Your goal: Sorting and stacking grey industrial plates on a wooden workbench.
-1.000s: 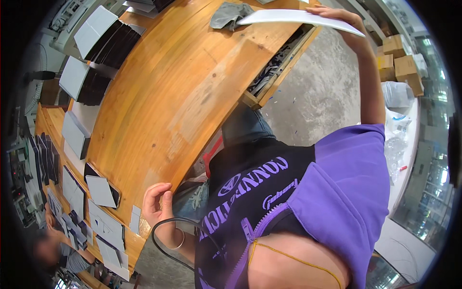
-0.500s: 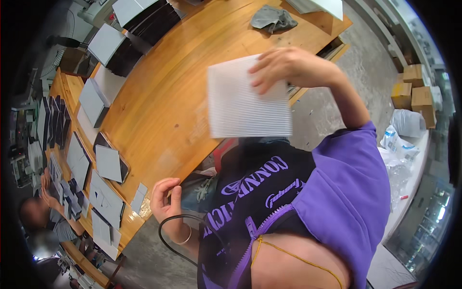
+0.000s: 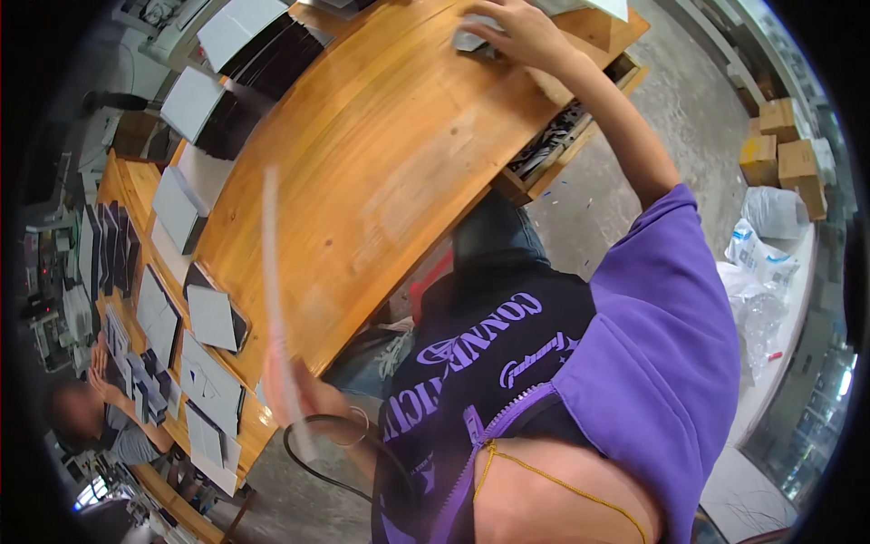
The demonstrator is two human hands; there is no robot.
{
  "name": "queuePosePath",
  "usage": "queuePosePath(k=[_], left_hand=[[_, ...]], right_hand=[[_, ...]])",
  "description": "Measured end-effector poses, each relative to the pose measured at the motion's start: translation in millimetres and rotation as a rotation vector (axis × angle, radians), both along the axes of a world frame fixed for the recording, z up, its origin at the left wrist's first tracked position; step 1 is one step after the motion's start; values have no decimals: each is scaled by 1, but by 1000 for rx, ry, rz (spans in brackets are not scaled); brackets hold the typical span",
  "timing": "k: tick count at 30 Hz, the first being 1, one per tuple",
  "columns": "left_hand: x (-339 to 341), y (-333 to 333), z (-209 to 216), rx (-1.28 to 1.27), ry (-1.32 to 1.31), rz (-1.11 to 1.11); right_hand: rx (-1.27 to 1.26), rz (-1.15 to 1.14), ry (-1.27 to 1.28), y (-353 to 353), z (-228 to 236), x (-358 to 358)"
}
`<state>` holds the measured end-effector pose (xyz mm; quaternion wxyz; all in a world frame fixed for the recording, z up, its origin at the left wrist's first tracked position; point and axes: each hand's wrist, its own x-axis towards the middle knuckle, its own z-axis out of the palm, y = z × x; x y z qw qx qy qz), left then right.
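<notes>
A white, finely ribbed square panel (image 3: 273, 263) is turned edge-on to me and shows as a thin blurred strip. My left hand (image 3: 313, 394) grips it near its lower end, beside the table's near edge; the fingers behind it are partly hidden. At the far end of the wooden table, my right hand (image 3: 517, 34) has its fingers curled over a crumpled grey cloth (image 3: 473, 40). Only part of that cloth shows beneath the fingers.
Dark-sided stacks with white tops (image 3: 240, 36) line the table's far left. Flat white-faced panels (image 3: 213, 317) lie nearer. An open drawer (image 3: 553, 140) juts out at right. Another person (image 3: 113, 403) works at far left. A black cable (image 3: 313, 467) loops by my left wrist.
The ribbed panel has passed from my right hand to my left and turned edge-on. My right hand has moved away to the grey cloth.
</notes>
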<state>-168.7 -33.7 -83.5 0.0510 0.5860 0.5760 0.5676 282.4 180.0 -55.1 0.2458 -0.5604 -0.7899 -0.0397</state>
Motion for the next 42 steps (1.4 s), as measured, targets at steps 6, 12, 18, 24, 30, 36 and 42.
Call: queuePosePath(k=[6, 12, 18, 24, 30, 36, 42], left_hand=[[-4, -14, 13, -37, -102, 296], [-1, -10, 12, -65, -226, 156], [-2, -7, 16, -68, -346, 98], [7, 13, 36, -102, 380, -62], [32, 38, 33, -187, 515, -142], [44, 48, 25, -257, 623, -244], [55, 60, 24, -357, 677, -459]], right_hand=[[-119, 97, 26, 19, -61, -95], [-243, 1017, -187, -78, -33, -292], [-321, 565, -215, -5, -13, -209], [-134, -186, -49, 8, -44, -38], [-228, 214, -93, -133, -18, -89], [-254, -5, 176, -107, 24, -22], [97, -67, 5, -54, 12, -36]])
